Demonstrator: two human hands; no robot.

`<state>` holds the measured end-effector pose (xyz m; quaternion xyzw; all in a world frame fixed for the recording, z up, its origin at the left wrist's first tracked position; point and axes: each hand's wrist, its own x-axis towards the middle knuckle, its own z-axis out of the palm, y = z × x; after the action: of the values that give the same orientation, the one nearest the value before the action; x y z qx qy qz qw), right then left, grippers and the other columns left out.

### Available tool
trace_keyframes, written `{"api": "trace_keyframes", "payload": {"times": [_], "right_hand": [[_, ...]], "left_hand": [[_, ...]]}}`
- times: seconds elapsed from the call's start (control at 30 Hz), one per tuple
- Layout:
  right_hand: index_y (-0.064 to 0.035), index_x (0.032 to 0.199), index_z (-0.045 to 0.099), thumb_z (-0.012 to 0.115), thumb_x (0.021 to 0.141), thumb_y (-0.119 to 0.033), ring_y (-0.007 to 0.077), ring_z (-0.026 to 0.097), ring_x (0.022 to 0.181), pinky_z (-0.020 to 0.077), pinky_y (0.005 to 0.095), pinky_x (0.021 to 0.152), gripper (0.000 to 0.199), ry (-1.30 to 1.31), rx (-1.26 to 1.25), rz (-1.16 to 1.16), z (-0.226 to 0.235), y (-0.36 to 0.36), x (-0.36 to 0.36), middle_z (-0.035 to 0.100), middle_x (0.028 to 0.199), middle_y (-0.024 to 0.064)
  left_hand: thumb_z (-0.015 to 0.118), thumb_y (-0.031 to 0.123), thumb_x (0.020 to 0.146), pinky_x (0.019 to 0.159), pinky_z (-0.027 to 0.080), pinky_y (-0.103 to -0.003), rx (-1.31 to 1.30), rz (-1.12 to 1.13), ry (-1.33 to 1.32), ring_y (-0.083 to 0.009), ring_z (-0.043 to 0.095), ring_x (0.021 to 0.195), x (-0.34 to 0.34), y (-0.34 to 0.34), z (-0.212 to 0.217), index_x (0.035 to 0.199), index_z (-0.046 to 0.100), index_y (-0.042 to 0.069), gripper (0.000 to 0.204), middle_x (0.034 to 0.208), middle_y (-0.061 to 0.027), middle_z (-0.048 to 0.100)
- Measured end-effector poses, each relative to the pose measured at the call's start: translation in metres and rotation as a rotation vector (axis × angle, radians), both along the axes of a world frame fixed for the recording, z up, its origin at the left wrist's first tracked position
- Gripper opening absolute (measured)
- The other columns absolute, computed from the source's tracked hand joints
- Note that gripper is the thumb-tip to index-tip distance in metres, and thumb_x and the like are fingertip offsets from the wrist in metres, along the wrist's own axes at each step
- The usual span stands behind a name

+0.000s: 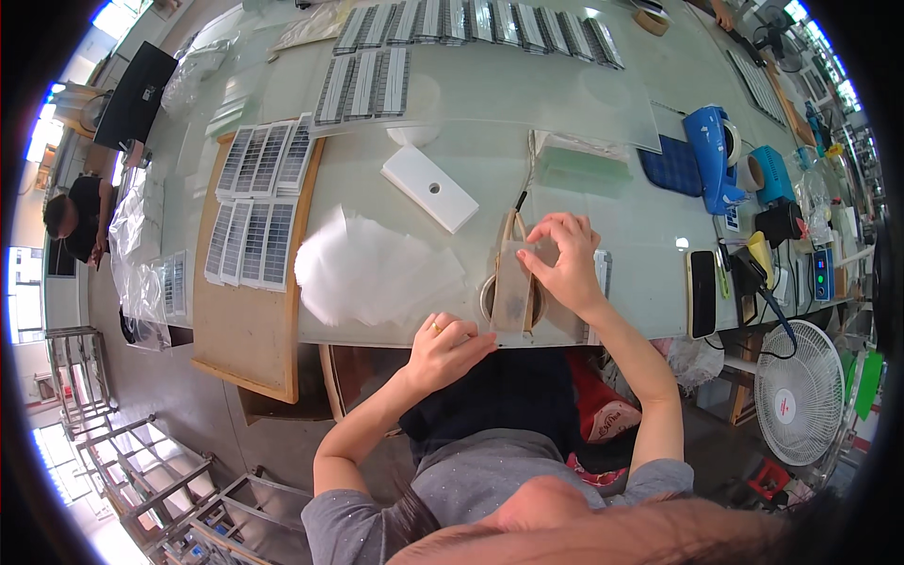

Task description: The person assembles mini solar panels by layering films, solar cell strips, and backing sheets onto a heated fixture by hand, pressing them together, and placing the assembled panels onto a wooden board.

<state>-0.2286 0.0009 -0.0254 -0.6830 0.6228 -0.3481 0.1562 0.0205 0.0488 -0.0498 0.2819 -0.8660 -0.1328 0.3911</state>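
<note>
Near the front edge of the table lies a flat brownish rectangular plate [512,292], over a round ring-shaped thing [487,301] that it partly hides. My right hand [568,259] pinches the plate's far end between thumb and fingers. At the plate's near left corner, my left hand [448,350] has its fingers pressed together, touching that corner. A thin cable [521,201] runs away from the plate's far end. To the left spreads a rounded pile of white thin sheets [367,273]. Beyond it rests a white rectangular block [431,188] with a round hole.
Gridded panels [259,202] lie on a wooden board [245,330] at left; several more [471,24] line the far side. At right are a blue tape dispenser [711,160], a black phone-like slab [701,294], a soldering iron holder [749,268] and a white fan [799,394].
</note>
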Motion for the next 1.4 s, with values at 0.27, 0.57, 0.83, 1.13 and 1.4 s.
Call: {"api": "trace_keyframes", "payload": {"times": [0.27, 0.57, 0.83, 1.13, 1.4], "right_hand": [[-0.0126, 0.107, 0.068, 0.083, 0.075, -0.023, 0.0261, 0.048, 0.115, 0.0306, 0.0442, 0.104, 0.037, -0.003, 0.015, -0.066, 0.013, 0.023, -0.061, 0.059, 0.118, 0.0037], [-0.0195, 0.135, 0.060, 0.084, 0.068, -0.053, 0.0309, 0.037, 0.130, 0.0253, 0.0478, 0.110, 0.079, 0.348, 0.204, -0.054, 0.007, 0.071, -0.107, 0.045, 0.143, 0.0084], [-0.0185, 0.132, 0.062, 0.082, 0.070, -0.054, 0.0309, 0.038, 0.128, 0.0269, 0.0484, 0.108, 0.075, 0.407, 0.108, -0.080, 0.002, 0.065, -0.108, 0.047, 0.142, 0.0076], [-0.0139, 0.122, 0.066, 0.083, 0.069, -0.049, 0.0314, 0.041, 0.125, 0.0283, 0.0480, 0.104, 0.066, 0.480, 0.054, -0.098, 0.006, 0.069, -0.100, 0.051, 0.139, 0.0074], [-0.0107, 0.102, 0.061, 0.086, 0.073, -0.031, 0.0259, 0.047, 0.116, 0.0340, 0.0431, 0.098, 0.043, 0.340, 0.066, -0.151, 0.013, 0.061, -0.100, 0.059, 0.121, 0.0061]], "left_hand": [[0.081, 0.011, 0.070, 0.084, 0.045, -0.038, -0.053, -0.052, -0.043, -0.0202, 0.060, 0.108, -0.003, -0.002, 0.001, 0.096, 0.069, 0.016, 0.029, 0.113, 0.0004, 0.064], [0.081, 0.011, 0.071, 0.088, 0.043, -0.038, -0.031, 0.017, -0.045, -0.0212, 0.060, 0.111, -0.013, 0.004, -0.003, 0.095, 0.068, 0.017, 0.027, 0.115, 0.0002, 0.064], [0.083, 0.017, 0.072, 0.088, 0.043, -0.038, -0.108, 0.004, -0.097, -0.0204, 0.058, 0.111, -0.011, 0.019, -0.002, 0.103, 0.070, 0.018, 0.034, 0.117, 0.0003, 0.064], [0.083, 0.020, 0.073, 0.088, 0.044, -0.035, -0.130, -0.043, -0.128, -0.0184, 0.055, 0.113, -0.010, 0.026, -0.003, 0.106, 0.071, 0.018, 0.035, 0.121, 0.0008, 0.065], [0.082, 0.021, 0.073, 0.088, 0.044, -0.035, -0.113, -0.052, -0.149, -0.0181, 0.055, 0.112, -0.010, 0.030, -0.003, 0.106, 0.071, 0.017, 0.034, 0.122, 0.0014, 0.065]]}}
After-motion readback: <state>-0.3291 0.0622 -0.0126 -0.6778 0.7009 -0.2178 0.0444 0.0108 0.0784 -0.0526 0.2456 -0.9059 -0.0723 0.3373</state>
